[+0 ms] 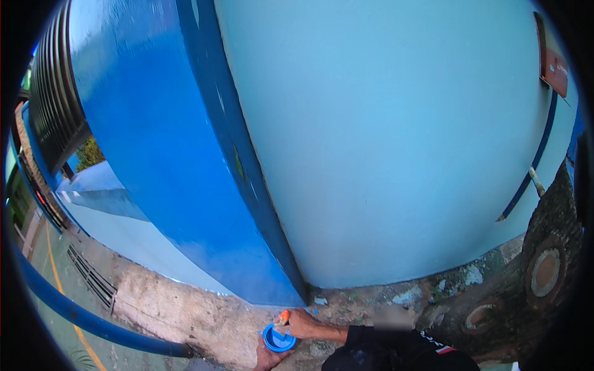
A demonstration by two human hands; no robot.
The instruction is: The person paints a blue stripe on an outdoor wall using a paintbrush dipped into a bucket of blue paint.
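A small blue paint pot (pixel 265 337) sits at the lower middle, below the foot of a blue pillar. My left hand (pixel 267 357) holds it from the near left side, fingers wrapped round its wall. Blue paint seems to lie inside. Over the pot's far rim, my right hand (pixel 301 324) grips a paintbrush (pixel 284 317) with an orange handle; its lower end points into the pot, and the bristles are hard to make out. A black sleeve covers my right upper arm.
The glossy blue pillar (pixel 185 154) meets a pale blue wall (pixel 383 142) along a dark blue edge. A curved blue pipe (pixel 105 324) crosses the lower left near a floor grate (pixel 91 278). A cut tree trunk (pixel 513 297) stands right, below a reddish box (pixel 555 71).
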